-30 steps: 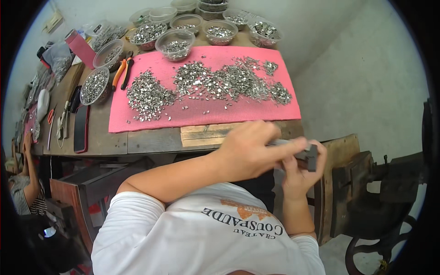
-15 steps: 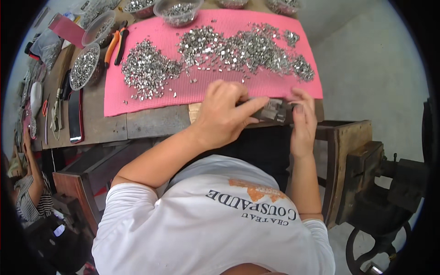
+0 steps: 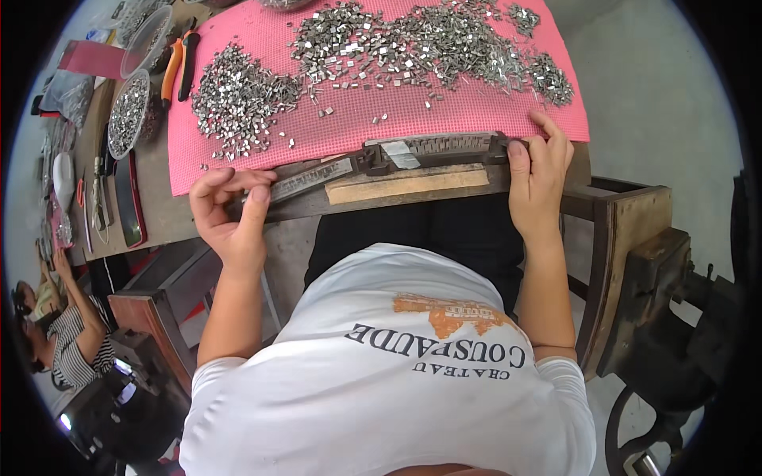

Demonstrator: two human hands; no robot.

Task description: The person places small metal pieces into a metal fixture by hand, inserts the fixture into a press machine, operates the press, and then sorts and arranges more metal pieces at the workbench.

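Note:
A long dark metal bar tool (image 3: 389, 163) lies along the near edge of the wooden table, just below the pink mat (image 3: 476, 115). My left hand (image 3: 230, 214) pinches its left, silvery end. My right hand (image 3: 540, 170) grips its right end, fingers over the mat's edge. Heaps of small shiny metal pieces (image 3: 238, 99) cover the mat beyond the bar. A pale wooden strip (image 3: 409, 185) sits under the bar at the table edge.
Clear bowls of metal pieces (image 3: 127, 111) and orange-handled pliers (image 3: 173, 67) stand left of the mat. More hand tools (image 3: 95, 198) lie at the far left. A heavy dark vise stand (image 3: 659, 301) is at my right. Another person (image 3: 71, 333) sits low left.
My hands have spread apart along the bar: the left moved from near the right hand out to the bar's left end. The view has shifted down toward the table edge.

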